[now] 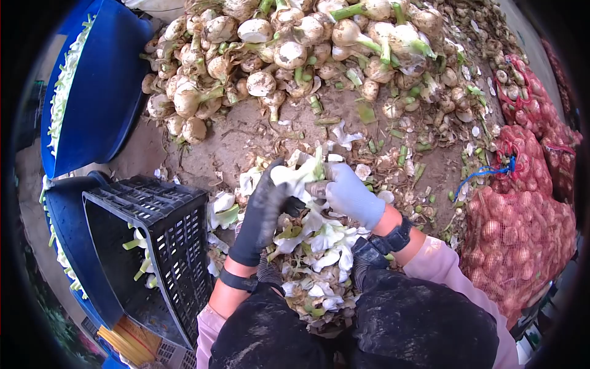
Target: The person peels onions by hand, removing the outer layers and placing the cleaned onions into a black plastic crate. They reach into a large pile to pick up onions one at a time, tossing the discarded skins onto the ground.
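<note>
In the middle of the head view, my left hand (261,206), in a dark glove and blurred by motion, is closed around a pale garlic bulb (286,177). My right hand (353,194), in a light grey-blue glove, has its fingers pressed together at the other side of the bulb, against its green-white stem (318,166). The fingertips of both hands are partly hidden. Below them lies a heap of white and brown peeled leaves (322,240), between my legs.
A large pile of untrimmed bulbs (289,55) covers the ground ahead. At the left are a black crate (178,246) on its side, holding a few bulbs, and blue tubs (101,92). Red mesh sacks (516,240) of bulbs stand at the right.
</note>
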### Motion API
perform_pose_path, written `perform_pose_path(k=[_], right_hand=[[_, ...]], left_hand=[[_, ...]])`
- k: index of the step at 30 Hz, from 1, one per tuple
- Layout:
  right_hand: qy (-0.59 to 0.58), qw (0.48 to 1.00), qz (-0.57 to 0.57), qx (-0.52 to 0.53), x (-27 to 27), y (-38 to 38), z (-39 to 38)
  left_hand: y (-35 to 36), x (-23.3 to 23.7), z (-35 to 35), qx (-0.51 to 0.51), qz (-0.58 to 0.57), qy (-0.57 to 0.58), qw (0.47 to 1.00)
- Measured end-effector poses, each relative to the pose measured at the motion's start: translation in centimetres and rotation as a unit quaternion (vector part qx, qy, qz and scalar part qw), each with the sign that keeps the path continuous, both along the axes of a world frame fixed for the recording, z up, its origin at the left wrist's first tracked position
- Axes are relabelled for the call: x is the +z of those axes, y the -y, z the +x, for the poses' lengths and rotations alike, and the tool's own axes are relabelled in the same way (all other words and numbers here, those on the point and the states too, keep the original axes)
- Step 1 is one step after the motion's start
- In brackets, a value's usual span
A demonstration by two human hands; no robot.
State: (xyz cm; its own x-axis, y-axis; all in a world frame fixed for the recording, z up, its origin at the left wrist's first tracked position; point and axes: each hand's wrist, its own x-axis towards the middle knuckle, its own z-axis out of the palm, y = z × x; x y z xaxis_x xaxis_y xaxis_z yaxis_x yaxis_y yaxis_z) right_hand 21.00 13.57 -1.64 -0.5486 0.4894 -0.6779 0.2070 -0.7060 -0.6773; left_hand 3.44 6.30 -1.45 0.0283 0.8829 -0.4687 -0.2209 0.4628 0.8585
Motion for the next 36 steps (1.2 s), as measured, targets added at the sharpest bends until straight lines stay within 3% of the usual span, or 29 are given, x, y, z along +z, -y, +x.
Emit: perform_pose_path(k=[1,2,3,4,5,6,8,9,10,11,13,14,15,16,17,19,20,21,22,23,25,27,28,29,31,33,34,35,36], right_hand=[[-0.001,1.000,-0.001,0.001,0.5,0.3,-0.1],[-0.020,0.999,0.008,0.025,1.1,1.0,-0.2],[-0.039,0.998,0.018,0.050,1.4,1.4,-0.3],[-0.021,0.990,0.100,0.099,0.5,1.7,0.0],[-0.021,0.990,0.100,0.100,-0.3,1.9,-0.1],[-0.013,0.990,0.123,0.067,-1.1,2.0,-0.1],[-0.058,0.984,0.168,0.028,-1.5,2.0,-0.5],[-0.059,0.984,0.166,0.027,-1.0,2.0,-0.5],[-0.022,0.980,0.185,0.073,-0.1,1.8,-0.3],[0.015,0.972,0.204,0.118,0.5,1.4,-0.2],[0.019,0.978,0.190,0.090,-1.6,1.0,0.7],[0.177,0.918,0.324,0.146,-2.2,0.6,1.4],[0.326,0.810,0.446,0.196,-2.7,0.2,2.0],[0.337,0.788,0.472,0.206,-2.6,0.0,2.4],[0.324,0.798,0.413,0.296,-2.1,0.4,2.7],[0.248,0.776,0.291,0.502,0.7,0.6,2.0],[0.242,0.752,0.328,0.518,-1.4,3.1,2.7],[0.185,0.761,0.374,0.496,-0.3,3.9,3.0],[0.153,0.806,0.363,0.442,0.9,3.1,2.8],[0.117,0.846,0.351,0.385,2.2,1.8,2.5],[0.281,0.788,0.456,0.304,4.1,-3.1,1.2],[0.330,0.637,0.690,0.100,5.9,-9.0,-0.1],[0.316,0.597,0.735,0.061,5.9,-11.0,-0.6],[0.301,0.556,0.775,0.025,5.8,-12.9,-1.1],[0.361,0.480,0.787,0.144,5.4,-18.0,-4.9],[0.375,0.496,0.759,0.193,5.5,-19.0,-5.4],[0.311,0.568,0.755,0.105,5.6,-18.3,-5.1],[0.245,0.636,0.731,0.019,5.7,-16.7,-4.8],[0.207,0.745,0.633,0.036,7.8,-13.9,-4.5]], left_hand=[[-0.1,0.3,-0.1,0.048,-0.068,0.105,0.991],[-0.1,-0.7,-0.4,0.018,-0.002,-0.091,0.996],[0.0,-1.3,-1.0,0.000,0.018,-0.081,0.997],[0.5,-3.1,-1.2,-0.003,0.100,-0.196,0.975],[0.3,-3.4,-1.1,-0.008,0.180,-0.308,0.934],[0.2,-3.5,-1.1,-0.007,0.180,-0.308,0.934],[-0.4,-2.9,-0.7,-0.107,0.331,-0.355,0.868],[-0.2,-2.3,-0.4,-0.108,0.330,-0.355,0.868],[0.3,-1.8,-0.2,-0.026,0.153,-0.174,0.972],[0.5,-1.5,-0.1,0.060,-0.035,0.021,0.997],[0.7,-1.4,-0.6,0.028,-0.028,0.013,0.999],[0.7,-1.1,-0.5,0.060,-0.004,0.128,0.990],[0.5,-0.7,-0.6,0.092,0.025,0.241,0.966],[0.3,-0.1,-1.1,0.117,0.023,0.273,0.955],[-0.3,1.0,-1.3,0.163,0.021,0.217,0.962],[-1.3,2.4,-4.1,0.263,0.086,0.281,0.919],[-2.1,3.2,-6.9,0.316,0.136,0.287,0.894],[-2.7,5.4,-9.4,0.382,0.193,0.148,0.892],[-3.5,9.1,-11.6,0.285,0.224,0.370,0.855],[-4.1,12.2,-13.6,0.171,0.244,0.566,0.768],[-4.6,14.4,-16.6,0.233,0.305,0.497,0.778],[-5.6,13.2,-14.9,0.289,0.292,0.207,0.888],[-6.0,11.8,-12.3,0.284,0.276,0.075,0.915],[-6.0,10.8,-9.6,0.249,0.223,0.030,0.942],[-5.9,8.4,-5.7,0.164,0.128,-0.056,0.977],[-5.5,3.8,-4.4,0.110,0.087,-0.064,0.988],[-5.1,2.7,-3.1,0.119,0.126,-0.074,0.982],[-4.8,2.3,-2.7,0.093,0.167,-0.184,0.964],[-4.7,3.4,-1.8,0.093,0.194,-0.226,0.950]])
